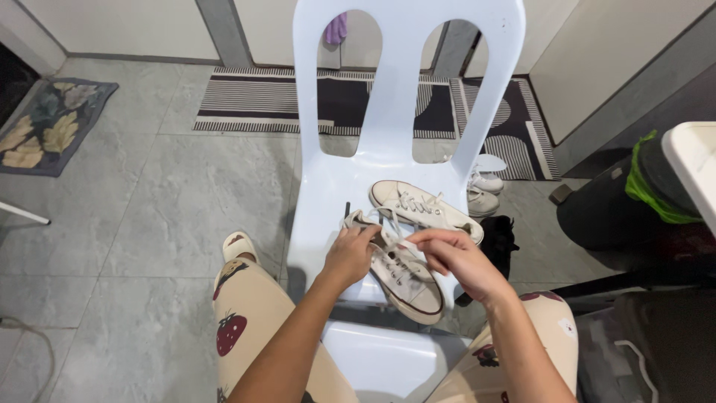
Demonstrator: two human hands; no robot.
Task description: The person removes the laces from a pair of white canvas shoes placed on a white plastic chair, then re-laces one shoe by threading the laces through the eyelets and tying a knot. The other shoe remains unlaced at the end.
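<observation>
grey floor tiles lie under a white plastic chair (328, 194), with a striped rug (253, 101) behind it. on the seat are two white sneakers. the left hand (349, 256) holds the near sneaker (406, 280) at its heel end, and the right hand (456, 257) pinches its lace (393, 240). the far sneaker (425, 209) lies just beside.

Chair back (388, 89) blocks ahead, second sneaker (425, 209) crowds right, seat's left edge (317, 224) free
</observation>
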